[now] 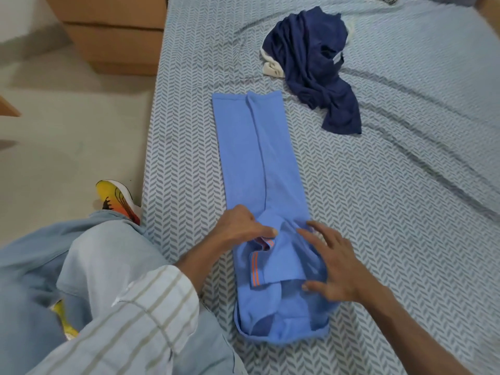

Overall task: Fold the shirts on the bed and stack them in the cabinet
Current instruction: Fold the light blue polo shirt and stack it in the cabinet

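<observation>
A light blue polo shirt (pixel 259 163) lies on the bed (pixel 405 212), folded lengthwise into a long narrow strip with its collar end nearest me. Its sleeves with orange stripes are folded in over the body. My left hand (pixel 240 226) pinches the orange-striped sleeve cuff near the shirt's left side. My right hand (pixel 338 263) rests flat on the folded sleeve area with fingers spread. A crumpled navy shirt (pixel 313 60) lies farther back on the bed, with a white garment (pixel 272 66) partly hidden beneath it.
The bed's left edge runs beside my knee in pale blue trousers (pixel 81 261). A yellow-orange shoe (pixel 116 198) stands on the beige floor. A brown wooden cabinet (pixel 113 36) stands at the back left, beyond the bed's corner.
</observation>
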The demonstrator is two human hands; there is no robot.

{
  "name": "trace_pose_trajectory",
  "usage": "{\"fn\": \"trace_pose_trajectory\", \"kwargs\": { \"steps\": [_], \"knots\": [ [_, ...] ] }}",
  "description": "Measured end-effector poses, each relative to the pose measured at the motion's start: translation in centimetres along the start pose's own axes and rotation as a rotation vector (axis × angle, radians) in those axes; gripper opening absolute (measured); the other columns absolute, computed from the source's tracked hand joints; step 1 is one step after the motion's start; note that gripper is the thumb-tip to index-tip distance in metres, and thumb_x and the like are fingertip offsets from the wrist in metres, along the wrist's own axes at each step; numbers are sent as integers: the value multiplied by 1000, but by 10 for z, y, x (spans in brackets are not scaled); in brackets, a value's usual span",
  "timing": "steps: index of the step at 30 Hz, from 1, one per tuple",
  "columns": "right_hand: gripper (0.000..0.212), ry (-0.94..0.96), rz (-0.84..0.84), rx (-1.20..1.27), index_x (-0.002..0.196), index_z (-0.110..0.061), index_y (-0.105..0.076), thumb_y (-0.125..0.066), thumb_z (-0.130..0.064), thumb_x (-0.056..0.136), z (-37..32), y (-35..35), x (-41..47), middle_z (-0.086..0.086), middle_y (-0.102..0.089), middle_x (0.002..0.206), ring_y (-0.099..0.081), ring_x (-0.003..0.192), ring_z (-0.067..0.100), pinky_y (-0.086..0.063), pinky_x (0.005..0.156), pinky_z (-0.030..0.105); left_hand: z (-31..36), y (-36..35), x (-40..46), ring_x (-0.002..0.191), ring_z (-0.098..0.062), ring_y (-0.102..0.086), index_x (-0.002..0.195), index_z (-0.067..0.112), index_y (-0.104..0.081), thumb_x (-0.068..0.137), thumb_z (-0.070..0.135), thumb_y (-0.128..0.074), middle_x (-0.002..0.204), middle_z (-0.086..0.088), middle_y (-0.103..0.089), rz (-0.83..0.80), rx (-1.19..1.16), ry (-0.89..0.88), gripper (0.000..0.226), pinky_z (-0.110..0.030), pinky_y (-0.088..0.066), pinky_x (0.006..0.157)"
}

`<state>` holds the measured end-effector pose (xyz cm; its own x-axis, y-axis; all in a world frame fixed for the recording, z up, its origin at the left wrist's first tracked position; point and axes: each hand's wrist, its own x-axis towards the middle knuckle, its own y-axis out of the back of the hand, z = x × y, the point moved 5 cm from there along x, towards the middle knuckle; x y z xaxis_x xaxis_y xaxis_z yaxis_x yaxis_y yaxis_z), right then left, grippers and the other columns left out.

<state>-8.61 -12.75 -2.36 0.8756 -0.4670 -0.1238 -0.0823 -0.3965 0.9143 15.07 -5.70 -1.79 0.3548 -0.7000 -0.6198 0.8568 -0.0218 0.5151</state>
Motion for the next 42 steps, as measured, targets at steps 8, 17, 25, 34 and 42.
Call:
{"fn": "trace_pose_trajectory", "kwargs": {
  "steps": [8, 17, 25, 34, 42],
  "knots": [
    [54, -54, 175, 1, 126, -19, -53, -40, -12, 74, 15, -6, -34, 3, -60, 100, -63, 81, 30, -52, 64, 31, -16, -26, -16, 60, -24, -58, 82, 14, -45, 88, -3, -60, 71, -14, -55, 58, -549, 135, 24, -44, -60, 61],
    [46, -279, 160, 500, 127, -29, -56, -61, -19, 83, 32, 19, -8, -10, -63, 112, -60, 97, 0, -46, 79, 10, -33, 0, -6, 55, -26, -69, 81, 17, -51, 79, 33, -73, 63, -6, -67, 291, -269, 63, 27, -34, -54, 51],
    [19, -650, 290, 734, 104, -18, -65, -73, -20, 86, 84, 43, 169, -8, -65, 83, -58, 74, 9, -47, 70, 21, -23, 74, 61, 91, -24, -63, 100, 12, -61, 86, 32, -71, 92, -4, -66, 516, -141, -26, 27, -32, -47, 81],
    [49, -727, 242, 847, 90, 5, -68, -87, -36, 71, 131, 69, 346, 6, -52, 83, -48, 75, 20, -40, 65, 33, 2, 150, 179, 80, -19, -66, 82, 20, -64, 82, 50, -71, 79, 5, -68, 538, -196, 17, 31, -34, -54, 74],
    [19, -700, 260, 806, 80, -10, -67, -84, -20, 79, 156, 86, 413, 7, -59, 70, -54, 58, 13, -44, 49, 21, 23, 205, 268, 76, -19, -68, 85, 9, -72, 82, 41, -75, 81, -5, -73, 601, -333, -40, 32, -39, -56, 75]
  ]
}}
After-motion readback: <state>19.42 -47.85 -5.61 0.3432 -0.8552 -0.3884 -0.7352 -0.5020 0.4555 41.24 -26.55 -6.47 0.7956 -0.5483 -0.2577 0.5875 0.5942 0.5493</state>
